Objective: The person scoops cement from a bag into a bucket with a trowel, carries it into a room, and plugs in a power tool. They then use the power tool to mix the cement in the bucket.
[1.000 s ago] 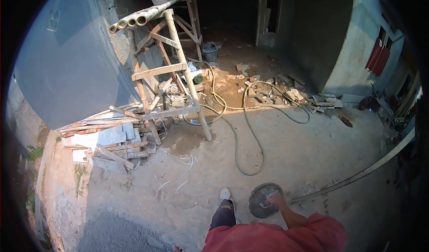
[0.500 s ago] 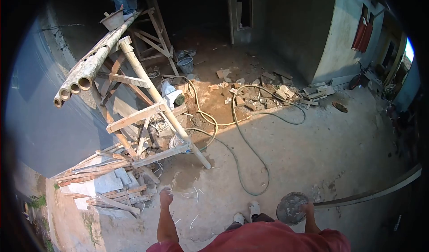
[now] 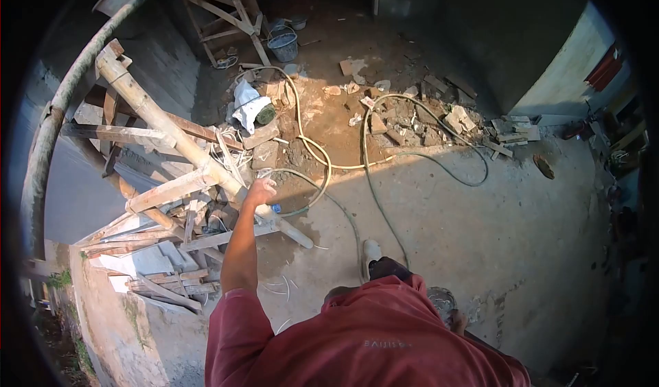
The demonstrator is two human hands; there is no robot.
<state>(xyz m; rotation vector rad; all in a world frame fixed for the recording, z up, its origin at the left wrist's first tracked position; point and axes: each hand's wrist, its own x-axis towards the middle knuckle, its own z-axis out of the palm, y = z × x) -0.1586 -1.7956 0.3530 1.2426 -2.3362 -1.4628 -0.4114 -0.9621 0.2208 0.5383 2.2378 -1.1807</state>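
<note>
My left arm stretches forward, and my left hand (image 3: pixel 261 191) overlaps the lower part of a slanted bamboo pole (image 3: pixel 161 123) of the scaffold. Its fingers look curled; what is in them, if anything, I cannot tell. Close beside my right hip, my right hand (image 3: pixel 458 322) is closed at the rim of a round, mortar-crusted bucket (image 3: pixel 441 299), which my red shirt partly covers. Crumpled white plastic and a small blue thing (image 3: pixel 276 208) show around my left hand, among the rubble by the pole.
A garden hose (image 3: pixel 367 164) loops over the concrete floor ahead. Broken bricks and rubble (image 3: pixel 425 119) lie along the wall. Scrap boards (image 3: pixel 168 277) are piled at the left under the scaffold. A bucket (image 3: pixel 283 46) and a white sack (image 3: pixel 248 106) stand farther back.
I have moved forward, closer to the scaffold and hose. My left hand has come up over the pole's foot. The bucket has slid partly behind my shirt, with my right hand still at it.
</note>
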